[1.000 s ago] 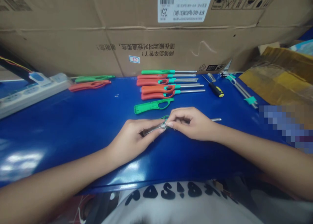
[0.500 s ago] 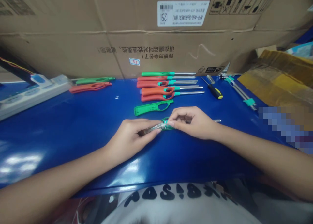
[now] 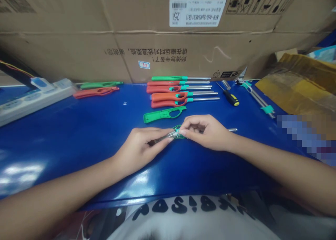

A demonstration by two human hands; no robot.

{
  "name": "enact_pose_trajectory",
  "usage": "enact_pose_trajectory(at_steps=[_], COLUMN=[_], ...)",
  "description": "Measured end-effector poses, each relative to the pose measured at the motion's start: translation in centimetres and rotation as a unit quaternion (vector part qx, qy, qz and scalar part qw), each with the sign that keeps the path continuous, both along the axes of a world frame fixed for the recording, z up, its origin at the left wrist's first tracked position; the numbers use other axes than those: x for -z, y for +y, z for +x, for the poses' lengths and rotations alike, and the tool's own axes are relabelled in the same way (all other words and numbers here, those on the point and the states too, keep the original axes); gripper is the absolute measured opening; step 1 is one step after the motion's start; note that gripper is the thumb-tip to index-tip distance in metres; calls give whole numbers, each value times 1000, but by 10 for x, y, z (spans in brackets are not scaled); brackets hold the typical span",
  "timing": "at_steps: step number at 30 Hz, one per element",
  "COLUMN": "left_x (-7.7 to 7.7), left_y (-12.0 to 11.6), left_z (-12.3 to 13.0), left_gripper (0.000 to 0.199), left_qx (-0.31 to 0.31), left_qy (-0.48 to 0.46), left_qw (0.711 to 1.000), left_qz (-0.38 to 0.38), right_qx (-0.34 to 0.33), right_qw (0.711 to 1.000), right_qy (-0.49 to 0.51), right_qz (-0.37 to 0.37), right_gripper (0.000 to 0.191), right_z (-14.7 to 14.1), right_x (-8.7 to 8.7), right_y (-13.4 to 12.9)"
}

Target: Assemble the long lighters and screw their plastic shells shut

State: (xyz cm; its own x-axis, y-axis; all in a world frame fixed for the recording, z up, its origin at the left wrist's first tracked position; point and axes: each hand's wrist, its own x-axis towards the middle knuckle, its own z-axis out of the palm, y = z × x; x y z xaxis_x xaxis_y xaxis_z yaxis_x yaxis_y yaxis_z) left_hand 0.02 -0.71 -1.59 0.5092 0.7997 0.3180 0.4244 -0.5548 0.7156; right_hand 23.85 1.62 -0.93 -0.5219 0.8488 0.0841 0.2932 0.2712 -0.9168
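Between the thumb and fingers of my left hand (image 3: 144, 147) is a clear lighter fuel tank (image 3: 167, 137), its right end toward my other hand. My right hand (image 3: 206, 131) pinches the teal and white part at that end; exactly what its fingertips grip is partly hidden. Under the fingertips shows a green lighter shell (image 3: 181, 136), and a metal tube (image 3: 232, 129) sticks out to the right behind my right hand. Just beyond my hands lies a loose green half shell (image 3: 164, 115), hollow side up.
Several long-nosed lighters (image 3: 170, 97) lie in a stack beyond. A yellow-black screwdriver (image 3: 232, 98) and metal tubes with teal parts (image 3: 258, 98) are at right. Red and green shells (image 3: 97, 92) lie by a white power strip (image 3: 39, 99). A cardboard box (image 3: 91, 23) walls the back.
Both hands stay nearly in place at the same joint. The fuel tank's left end sits slightly deeper within my left hand; the camera view has shifted a little.
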Motion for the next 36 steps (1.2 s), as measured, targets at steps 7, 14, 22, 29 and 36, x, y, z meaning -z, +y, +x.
enact_pose_trajectory(at_steps=[7,14,22,29,36], left_x=[-5,-6,-4,-2,-14], left_y=[-1,-2,-2,-3,7], left_z=[0,2,4,4,-5], left_gripper=[26,24,24,24,24], left_qx=[-4,-11,-13,-9,-8], left_qy=[0,-6,-17,-21,28], left_qw=[1000,1000,1000,999,999], left_qz=[11,12,-12,-29,32], right_qx=[4,10,11,6,-7], right_qw=[1000,1000,1000,1000,999], right_qy=[11,19,24,19,4], right_qz=[-1,-6,0,6,36], right_gripper=[18,19,18,19,21], right_z=[2,2,0,0,4], right_x=[1,3,3,3,3], right_y=[2,3,0,0,5])
